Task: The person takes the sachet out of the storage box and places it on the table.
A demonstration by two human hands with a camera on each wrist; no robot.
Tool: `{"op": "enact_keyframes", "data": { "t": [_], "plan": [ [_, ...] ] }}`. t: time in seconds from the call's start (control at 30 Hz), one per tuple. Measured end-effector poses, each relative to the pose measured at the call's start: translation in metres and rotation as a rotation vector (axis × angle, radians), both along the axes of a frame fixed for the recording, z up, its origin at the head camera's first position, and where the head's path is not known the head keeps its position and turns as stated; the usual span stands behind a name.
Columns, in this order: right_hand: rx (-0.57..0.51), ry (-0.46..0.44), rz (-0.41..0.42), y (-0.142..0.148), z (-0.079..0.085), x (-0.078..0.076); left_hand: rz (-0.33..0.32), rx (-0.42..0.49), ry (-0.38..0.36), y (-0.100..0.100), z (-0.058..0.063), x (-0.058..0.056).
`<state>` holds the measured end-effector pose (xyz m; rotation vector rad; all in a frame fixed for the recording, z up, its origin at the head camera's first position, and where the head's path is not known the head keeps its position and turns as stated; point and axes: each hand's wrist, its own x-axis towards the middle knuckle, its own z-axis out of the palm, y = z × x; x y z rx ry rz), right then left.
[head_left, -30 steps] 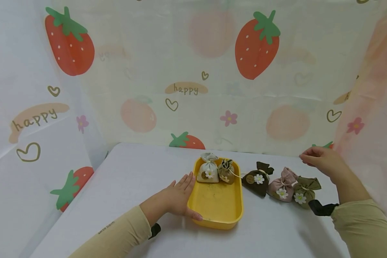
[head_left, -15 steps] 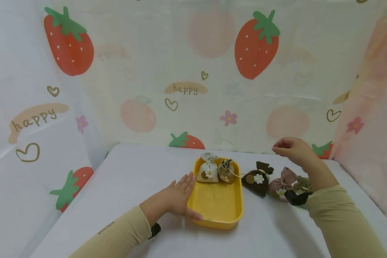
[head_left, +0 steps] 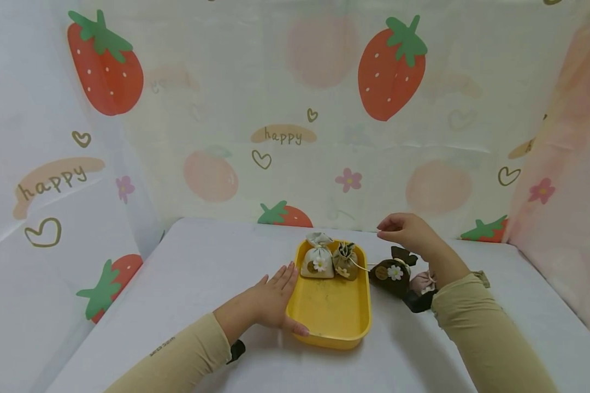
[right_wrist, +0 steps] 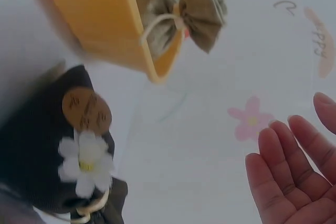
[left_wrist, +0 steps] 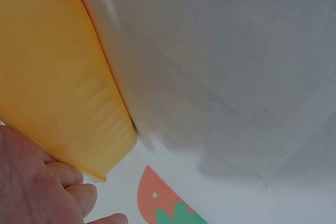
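Observation:
My left hand (head_left: 270, 305) rests against the left side of a yellow tray (head_left: 328, 314), fingers straight along the rim and thumb over the near corner. At the tray's far end stand a white drawstring pouch (head_left: 317, 261) and a tan drawstring pouch (head_left: 343, 265), side by side. My right hand (head_left: 408, 234) hovers beyond a dark brown pouch (head_left: 384, 275) on the table, holding nothing. In the right wrist view its fingers (right_wrist: 281, 166) are loosely extended. A pink pouch (head_left: 423, 282) is partly covered by the right arm; a green pouch (head_left: 482, 278) is nearly hidden behind the sleeve.
The white-covered table (head_left: 216, 256) backs onto a hanging cloth (head_left: 275, 87) printed with strawberries. A cord from the tan pouch trails over the tray's right rim toward the dark brown pouch. Black straps sit at both wrists.
My right hand has moved left, from over the table beyond the green pouch to above the dark brown one, its arm now covering much of the pink and green pouches. The left hand stays put.

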<state>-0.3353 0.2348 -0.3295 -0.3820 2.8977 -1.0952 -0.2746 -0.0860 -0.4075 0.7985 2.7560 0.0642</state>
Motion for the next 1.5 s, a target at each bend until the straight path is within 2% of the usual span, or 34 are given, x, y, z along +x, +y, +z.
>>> {"op": "enact_keyframes", "data": {
  "t": [0.27,0.5,0.97,1.5],
  "plan": [
    [0.005,-0.011,0.029,-0.026,-0.006,-0.007,0.002,0.000,0.004,-0.001,0.000,-0.001],
    [-0.035,-0.047,0.042,-0.040,-0.012,-0.010,0.004,-0.003,0.001,-0.001,0.001,0.000],
    [-0.047,-0.120,0.033,-0.047,-0.028,-0.022,0.011,0.002,-0.009,0.000,0.003,0.001],
    [0.007,-0.145,0.045,-0.054,-0.032,-0.030,-0.002,0.000,0.006,0.000,0.000,0.000]
  ]
}}
